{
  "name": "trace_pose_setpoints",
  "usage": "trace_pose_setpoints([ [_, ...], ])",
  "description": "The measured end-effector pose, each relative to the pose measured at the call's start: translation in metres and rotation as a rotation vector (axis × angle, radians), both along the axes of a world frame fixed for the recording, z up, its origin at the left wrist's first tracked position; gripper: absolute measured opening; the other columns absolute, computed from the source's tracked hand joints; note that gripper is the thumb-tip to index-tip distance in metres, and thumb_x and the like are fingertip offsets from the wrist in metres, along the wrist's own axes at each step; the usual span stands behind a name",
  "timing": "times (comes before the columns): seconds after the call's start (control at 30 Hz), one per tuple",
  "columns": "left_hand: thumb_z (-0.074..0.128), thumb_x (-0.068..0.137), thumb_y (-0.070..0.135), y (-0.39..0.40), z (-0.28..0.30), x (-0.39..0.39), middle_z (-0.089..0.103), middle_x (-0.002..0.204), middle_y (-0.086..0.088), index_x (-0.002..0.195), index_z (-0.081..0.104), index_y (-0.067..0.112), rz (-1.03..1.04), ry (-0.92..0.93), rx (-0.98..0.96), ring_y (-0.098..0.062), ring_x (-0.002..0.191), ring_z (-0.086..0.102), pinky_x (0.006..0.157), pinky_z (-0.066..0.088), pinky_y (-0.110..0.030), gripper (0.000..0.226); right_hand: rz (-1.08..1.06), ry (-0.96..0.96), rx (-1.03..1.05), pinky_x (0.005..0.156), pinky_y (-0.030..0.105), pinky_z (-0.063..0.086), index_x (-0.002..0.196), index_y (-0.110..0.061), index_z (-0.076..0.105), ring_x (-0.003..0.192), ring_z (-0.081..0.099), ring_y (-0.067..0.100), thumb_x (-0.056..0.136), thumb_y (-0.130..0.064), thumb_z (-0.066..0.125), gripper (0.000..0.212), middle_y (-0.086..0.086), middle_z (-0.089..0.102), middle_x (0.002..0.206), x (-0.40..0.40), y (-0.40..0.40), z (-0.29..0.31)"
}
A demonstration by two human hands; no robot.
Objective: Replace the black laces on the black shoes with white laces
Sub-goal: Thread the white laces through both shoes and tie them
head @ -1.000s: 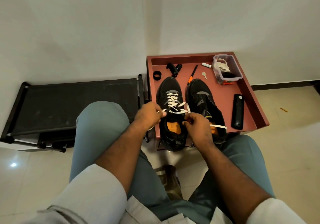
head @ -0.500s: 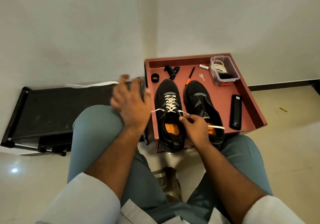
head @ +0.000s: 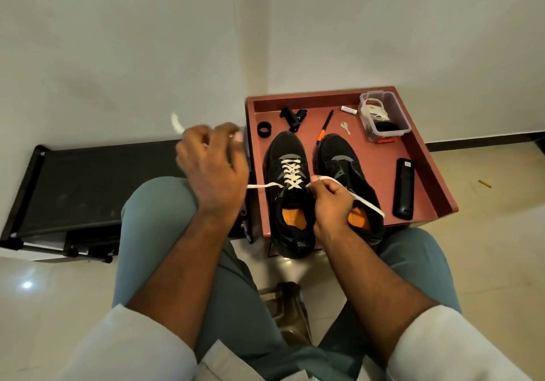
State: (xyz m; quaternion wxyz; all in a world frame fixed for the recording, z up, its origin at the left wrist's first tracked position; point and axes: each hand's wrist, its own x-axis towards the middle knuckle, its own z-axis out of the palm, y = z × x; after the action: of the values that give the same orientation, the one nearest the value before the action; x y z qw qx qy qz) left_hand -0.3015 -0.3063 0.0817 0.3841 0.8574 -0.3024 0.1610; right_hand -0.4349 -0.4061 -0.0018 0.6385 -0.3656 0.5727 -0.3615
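Tensioning white lace (head: 290, 172) on left shoe (head: 287, 192): left hand (head: 213, 171) pinching one end, right hand (head: 330, 199) pinching other; pull evenly, keep flat.

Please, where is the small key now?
In the head view, the key lies flat on the red tray toward its far right side, between the orange-handled tool and the clear plastic box.
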Motion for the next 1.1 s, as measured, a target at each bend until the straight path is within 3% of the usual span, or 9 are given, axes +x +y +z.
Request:
trace_pose_setpoints([
  [0.13,0.050,0.097,0.045,-0.002,-0.011,-0.020,0.048,0.129,-0.009,0.126,0.057,0.023,-0.279,0.459,0.384,-0.022,0.099,0.059,0.083,0.049,-0.035,0.037,-0.025,-0.008,-0.085,0.074,0.035,0.058,0.073,-0.007,0.073,0.072,0.066,0.021,0.088,-0.010,0.068,0.016,0.011,0.070,0.072,-0.003,0.004,-0.004],
  [0.2,0.054,0.094,0.046,0.000,-0.030,-0.017,0.006,0.160,-0.011,0.144,0.037,0.030,-0.244,0.587,0.816,-0.038,0.119,0.054,0.093,0.050,-0.044,0.055,-0.044,-0.025,-0.097,0.076,0.038,0.058,0.073,-0.007,0.073,0.072,0.065,0.024,0.088,-0.010,0.067,0.016,0.013,0.070,0.073,-0.004,0.004,-0.003],
  [0.27,0.058,0.092,0.045,-0.004,-0.036,-0.010,-0.019,0.160,-0.006,0.147,0.028,0.035,-0.242,0.480,0.918,-0.044,0.134,0.037,0.100,0.043,-0.054,0.064,-0.053,-0.059,-0.092,0.077,0.039,0.058,0.078,-0.004,0.073,0.074,0.066,0.024,0.088,-0.009,0.067,0.013,0.012,0.070,0.073,-0.005,0.004,-0.001],
  [0.37,0.055,0.093,0.044,-0.006,-0.024,0.007,0.013,0.161,-0.005,0.143,0.038,0.036,-0.225,0.512,0.803,-0.038,0.127,0.049,0.097,0.047,-0.049,0.054,-0.049,-0.121,-0.113,0.080,0.038,0.057,0.088,0.002,0.072,0.077,0.066,0.023,0.089,-0.008,0.066,0.011,0.010,0.069,0.076,-0.005,0.001,0.002],
  [0.43,0.055,0.094,0.043,0.000,-0.017,0.015,0.062,0.117,0.000,0.136,0.050,0.032,-0.258,0.665,0.693,-0.024,0.085,0.072,0.079,0.059,-0.037,0.043,-0.025,-0.113,-0.141,0.080,0.037,0.058,0.092,0.006,0.070,0.078,0.066,0.023,0.090,-0.008,0.065,0.015,0.012,0.068,0.080,-0.006,-0.001,0.004],
  [0.63,0.049,0.101,0.030,-0.011,-0.039,-0.039,0.060,0.060,-0.005,0.094,0.066,0.003,-0.383,1.239,0.431,-0.013,0.033,0.045,0.036,0.035,-0.016,0.032,0.236,0.059,-0.110,0.069,0.033,0.053,0.073,-0.007,0.070,0.068,0.064,0.015,0.085,-0.010,0.071,0.012,0.006,0.069,0.070,-0.009,-0.004,0.001],
  [0.87,0.065,0.091,0.028,-0.027,-0.077,-0.043,0.059,0.057,-0.003,0.061,0.064,0.013,0.011,1.265,-0.076,-0.020,0.056,0.054,0.062,0.049,-0.033,0.034,0.396,0.097,-0.131,0.082,0.034,0.056,0.085,-0.012,0.074,0.086,0.071,0.020,0.080,-0.010,0.076,0.006,0.006,0.075,0.085,-0.016,0.000,0.003],
  [1.0,0.065,0.093,0.019,-0.028,-0.077,-0.048,0.063,0.076,-0.004,0.090,0.066,0.013,-0.138,1.389,-0.188,-0.016,0.072,0.061,0.069,0.054,-0.031,0.007,0.379,0.169,-0.242,0.081,0.031,0.054,0.080,-0.023,0.073,0.085,0.069,0.015,0.082,-0.006,0.072,0.017,0.000,0.074,0.083,-0.017,-0.001,-0.002],
  [1.1,0.062,0.093,0.007,-0.030,-0.077,-0.047,0.060,0.079,0.002,0.115,0.064,0.014,-0.253,1.440,-0.273,-0.005,0.072,0.061,0.064,0.052,-0.014,0.023,0.273,0.154,-0.230,0.078,0.032,0.055,0.078,-0.018,0.074,0.082,0.069,0.018,0.086,-0.008,0.069,0.013,0.005,0.073,0.080,-0.013,0.001,-0.003],
])
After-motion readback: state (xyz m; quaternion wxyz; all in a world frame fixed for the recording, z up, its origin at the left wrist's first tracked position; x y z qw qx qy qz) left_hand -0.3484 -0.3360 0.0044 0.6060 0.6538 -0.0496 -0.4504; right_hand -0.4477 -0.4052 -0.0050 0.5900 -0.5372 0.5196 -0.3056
